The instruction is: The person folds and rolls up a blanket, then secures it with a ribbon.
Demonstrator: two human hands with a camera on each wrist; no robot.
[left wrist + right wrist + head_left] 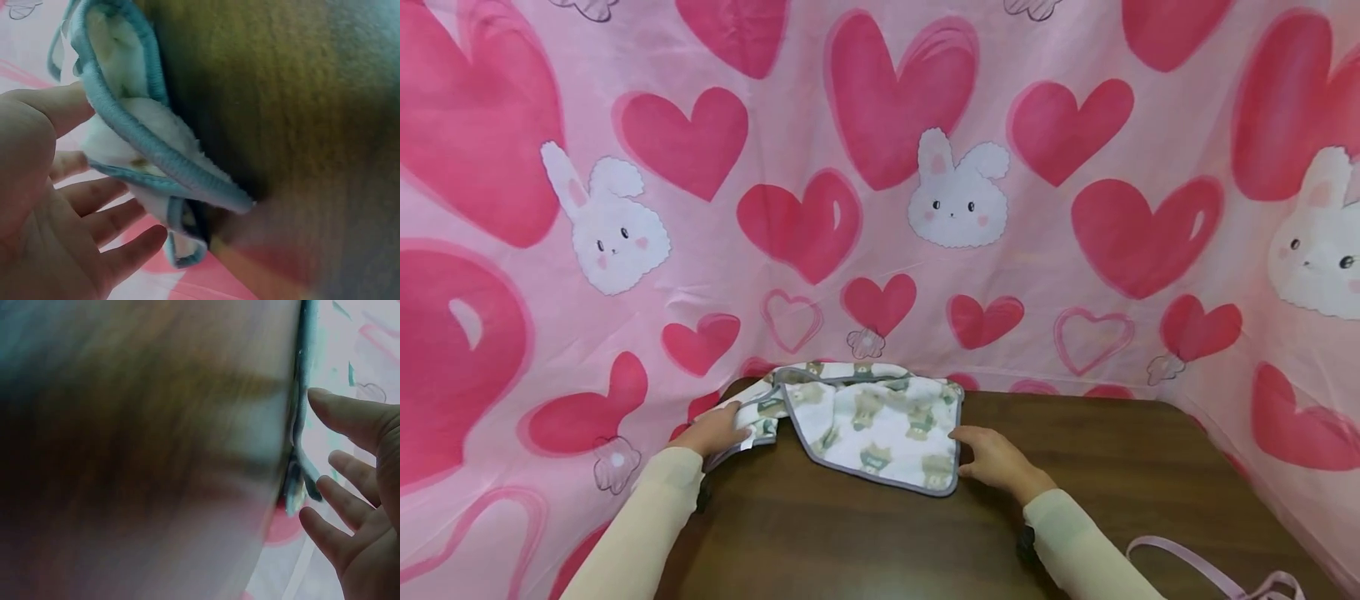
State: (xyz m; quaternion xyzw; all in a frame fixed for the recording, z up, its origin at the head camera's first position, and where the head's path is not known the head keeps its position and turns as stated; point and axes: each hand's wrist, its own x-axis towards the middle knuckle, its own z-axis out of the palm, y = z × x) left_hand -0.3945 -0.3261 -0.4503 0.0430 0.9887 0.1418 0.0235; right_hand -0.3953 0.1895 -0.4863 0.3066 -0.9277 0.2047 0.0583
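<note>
A white, fleecy cloth [887, 433] with a teddy bear print and grey trim lies partly folded near the back of the table. My left hand [717, 427] is at its narrower left part. In the left wrist view, the thumb and index finger pinch the trimmed cloth [140, 134], the thumb's tip hidden behind it, while the other fingers are spread. By the cloth's right edge, my right hand [996, 460] has its fingers apart and fairly straight. In the right wrist view, the thumb is close to the trim [302, 381]; whether it touches cannot be told.
The dark wooden table [850, 550] extends in front of the cloth and to its right. A pink strap [1195, 562] lies at the front right. A pink curtain [880, 250] with hearts and rabbits hangs behind the table and along both sides.
</note>
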